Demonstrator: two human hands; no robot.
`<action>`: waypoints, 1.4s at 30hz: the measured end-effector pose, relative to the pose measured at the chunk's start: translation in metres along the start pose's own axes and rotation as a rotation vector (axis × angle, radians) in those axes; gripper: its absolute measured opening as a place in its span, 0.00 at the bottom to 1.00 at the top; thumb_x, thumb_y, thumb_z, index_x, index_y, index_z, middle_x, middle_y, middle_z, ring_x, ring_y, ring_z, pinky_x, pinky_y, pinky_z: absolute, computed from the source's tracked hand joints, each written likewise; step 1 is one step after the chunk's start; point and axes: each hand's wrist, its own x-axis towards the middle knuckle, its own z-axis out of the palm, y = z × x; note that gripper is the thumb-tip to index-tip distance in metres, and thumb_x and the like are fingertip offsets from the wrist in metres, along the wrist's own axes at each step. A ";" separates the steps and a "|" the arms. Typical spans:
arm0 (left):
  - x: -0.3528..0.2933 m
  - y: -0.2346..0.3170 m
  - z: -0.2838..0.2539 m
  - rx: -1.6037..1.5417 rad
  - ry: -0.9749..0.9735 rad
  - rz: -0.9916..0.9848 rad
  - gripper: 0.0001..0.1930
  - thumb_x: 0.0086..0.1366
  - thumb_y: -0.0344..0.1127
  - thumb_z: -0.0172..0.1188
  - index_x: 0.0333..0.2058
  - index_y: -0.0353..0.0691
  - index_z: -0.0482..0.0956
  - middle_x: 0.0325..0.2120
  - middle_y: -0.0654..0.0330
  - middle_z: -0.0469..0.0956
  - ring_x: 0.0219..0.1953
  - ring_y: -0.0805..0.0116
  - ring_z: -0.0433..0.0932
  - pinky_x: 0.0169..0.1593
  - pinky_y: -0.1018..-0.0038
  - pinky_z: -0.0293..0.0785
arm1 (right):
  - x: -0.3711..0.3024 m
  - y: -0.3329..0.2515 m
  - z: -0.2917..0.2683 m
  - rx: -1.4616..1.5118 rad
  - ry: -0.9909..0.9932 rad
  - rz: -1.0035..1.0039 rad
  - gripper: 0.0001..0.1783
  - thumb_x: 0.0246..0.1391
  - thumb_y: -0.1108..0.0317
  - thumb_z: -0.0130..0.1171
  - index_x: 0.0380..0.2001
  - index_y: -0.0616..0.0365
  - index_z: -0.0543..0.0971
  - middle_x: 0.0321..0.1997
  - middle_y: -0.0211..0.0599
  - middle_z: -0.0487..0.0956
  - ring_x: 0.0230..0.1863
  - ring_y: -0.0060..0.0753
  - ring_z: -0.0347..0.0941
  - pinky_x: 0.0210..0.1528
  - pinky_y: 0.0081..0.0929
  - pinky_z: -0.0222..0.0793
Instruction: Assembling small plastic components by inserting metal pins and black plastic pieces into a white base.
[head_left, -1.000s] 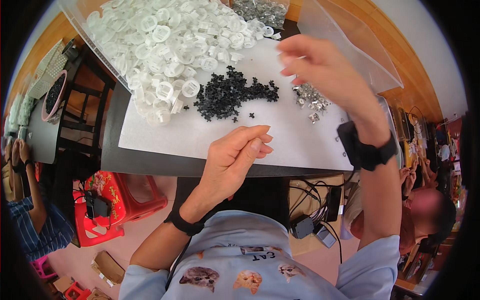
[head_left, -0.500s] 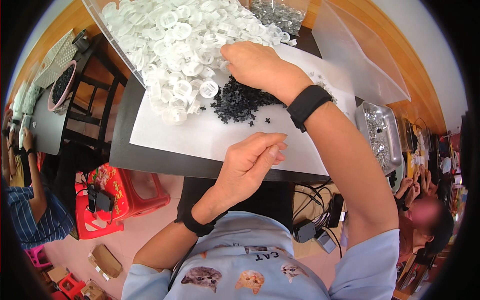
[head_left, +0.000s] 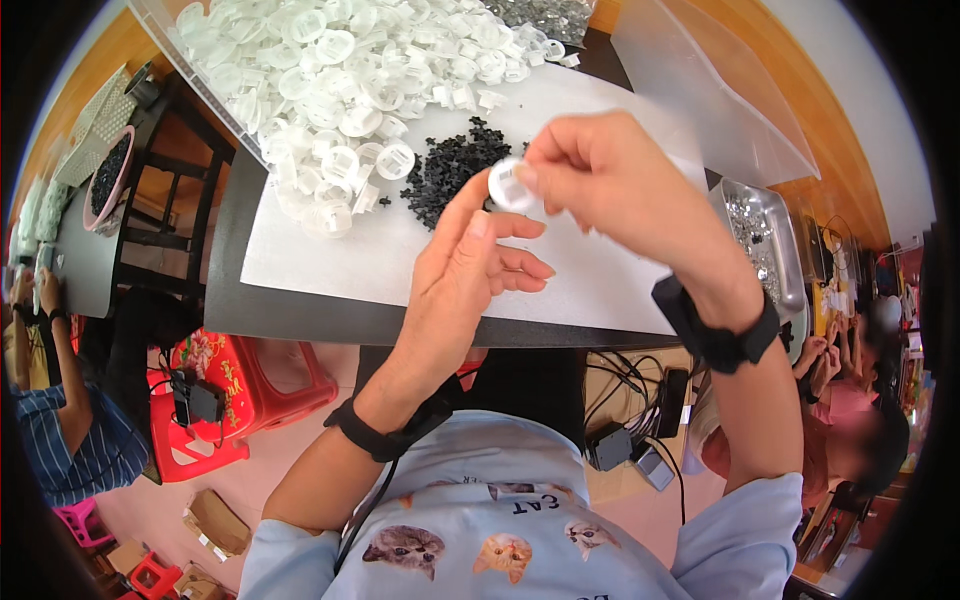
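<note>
My right hand (head_left: 610, 185) pinches a round white translucent plastic part (head_left: 512, 185) between thumb and fingers, above the sheet. My left hand (head_left: 455, 255) is open beside it, fingers apart, its index fingertip at or near the part's left edge; I cannot tell whether they touch. Behind the hands lies a heap of small black cross-shaped pieces (head_left: 440, 178), partly hidden by the left hand and the white part. A big pile of similar white plastic parts (head_left: 340, 80) spreads from a clear bin (head_left: 190, 85) onto the white sheet (head_left: 330, 270).
A metal tray (head_left: 785, 255) of small shiny pieces stands at the right. A clear plastic panel (head_left: 715, 80) leans at the back right. Red stools (head_left: 270, 380) and cables (head_left: 640, 400) lie below the table edge. Other people work at both sides.
My right hand has come back from the white pile toward me, now holding one round white part. My left hand has risen toward it, its fingers spreading from a closed pose.
</note>
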 end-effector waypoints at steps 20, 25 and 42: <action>-0.002 0.001 -0.003 0.075 -0.087 -0.053 0.17 0.71 0.37 0.50 0.50 0.28 0.72 0.37 0.55 0.77 0.33 0.71 0.78 0.36 0.77 0.77 | -0.052 0.037 0.026 0.255 0.128 -0.038 0.10 0.59 0.69 0.53 0.28 0.65 0.75 0.21 0.27 0.74 0.22 0.17 0.65 0.23 0.23 0.61; 0.000 -0.001 -0.005 0.024 -0.099 -0.015 0.16 0.69 0.35 0.53 0.49 0.29 0.72 0.38 0.55 0.77 0.33 0.72 0.79 0.36 0.77 0.77 | -0.051 0.037 0.026 0.297 0.185 -0.064 0.10 0.59 0.69 0.53 0.28 0.65 0.74 0.20 0.27 0.73 0.22 0.18 0.65 0.23 0.24 0.61; -0.003 -0.003 -0.005 0.028 -0.031 0.011 0.14 0.68 0.36 0.55 0.47 0.31 0.73 0.38 0.56 0.78 0.34 0.70 0.79 0.39 0.75 0.78 | -0.070 0.040 -0.013 0.227 0.193 0.075 0.08 0.58 0.70 0.54 0.30 0.64 0.75 0.19 0.34 0.73 0.21 0.22 0.68 0.23 0.25 0.63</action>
